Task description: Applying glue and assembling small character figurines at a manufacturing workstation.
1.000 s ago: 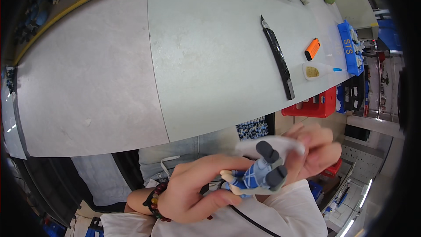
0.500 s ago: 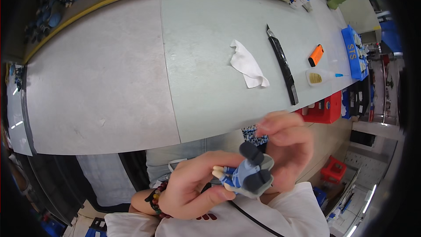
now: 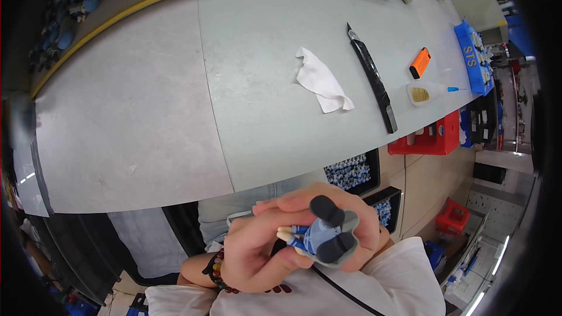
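Observation:
A small toy figurine [image 3: 322, 239] in blue clothes, with dark soles and a grey scalloped part behind it, is held over my lap, feet toward me. My left hand [image 3: 252, 251], a bead bracelet at its wrist, pinches the figurine's arm side between thumb and fingers. Around the figurine's far and right side curls my right hand [image 3: 364, 228], its fingers reaching left over the top toward my left hand. The figurine's head is hidden between the hands.
On the table [image 3: 263, 140] lie a white cloth [image 3: 322, 82], a black craft knife [image 3: 373, 79], an orange lighter [image 3: 420, 63] and a needle-tipped bottle [image 3: 424, 92]. A blue bin [image 3: 468, 58] stands at the right edge. Below are a red stool [image 3: 433, 137] and black trays [image 3: 372, 169] of small blue parts.
My right hand has moved left and in, from raised beside the figurine to wrapped around it. My left hand keeps its hold. The view has shifted slightly, showing more of the black trays.

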`<state>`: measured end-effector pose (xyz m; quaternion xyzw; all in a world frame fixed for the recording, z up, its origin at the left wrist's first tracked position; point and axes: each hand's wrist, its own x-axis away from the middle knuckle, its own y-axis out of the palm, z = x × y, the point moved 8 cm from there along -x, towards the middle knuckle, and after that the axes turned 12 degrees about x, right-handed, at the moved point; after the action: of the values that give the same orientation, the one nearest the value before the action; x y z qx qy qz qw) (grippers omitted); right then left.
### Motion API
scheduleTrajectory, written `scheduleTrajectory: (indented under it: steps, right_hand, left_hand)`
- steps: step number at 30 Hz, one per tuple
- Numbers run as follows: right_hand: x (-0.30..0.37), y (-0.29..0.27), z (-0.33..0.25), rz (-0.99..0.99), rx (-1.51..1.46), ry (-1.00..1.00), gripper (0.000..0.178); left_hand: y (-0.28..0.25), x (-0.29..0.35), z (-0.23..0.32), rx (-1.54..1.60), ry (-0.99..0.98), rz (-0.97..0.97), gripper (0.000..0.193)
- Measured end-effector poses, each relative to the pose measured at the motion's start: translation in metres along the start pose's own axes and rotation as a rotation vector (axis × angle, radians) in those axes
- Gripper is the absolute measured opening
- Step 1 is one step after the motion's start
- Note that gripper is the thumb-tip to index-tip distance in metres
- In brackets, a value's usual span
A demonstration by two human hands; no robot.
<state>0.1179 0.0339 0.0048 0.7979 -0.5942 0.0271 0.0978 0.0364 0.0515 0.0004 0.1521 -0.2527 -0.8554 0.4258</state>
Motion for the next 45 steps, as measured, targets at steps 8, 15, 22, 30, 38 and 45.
scheduleTrajectory:
  steps: [8, 15, 22, 30, 38, 45]
  right_hand:
    - [-0.001, -0.012, -0.003, 0.095, 0.195, -0.111, 0.05]
    - [0.084, -0.116, -0.054, 1.406, 0.632, -0.894, 0.05]
    - [0.073, -0.225, -0.036, 1.265, 0.905, -0.259, 0.043]
    - [0.047, -0.232, -0.028, 1.269, 0.886, -0.263, 0.045]
    - [0.059, -0.242, -0.027, 1.335, 1.092, -0.174, 0.032]
    - [0.059, -0.251, -0.032, 1.306, 1.256, -0.164, 0.034]
  left_hand:
    - [0.002, -0.008, -0.001, 0.18, 0.012, -0.052, 0.035]
    - [-0.018, 0.006, 0.001, 0.431, -0.015, 0.07, 0.032]
    - [-0.022, 0.012, 0.027, -0.047, -0.013, -0.173, 0.029]
    - [-0.123, 0.128, 0.024, 0.301, 0.192, 0.435, 0.035]
    - [-0.304, 0.223, -0.029, 0.993, 0.433, 0.926, 0.027]
    - [-0.425, 0.281, -0.021, 0.326, 0.354, 1.165, 0.021]
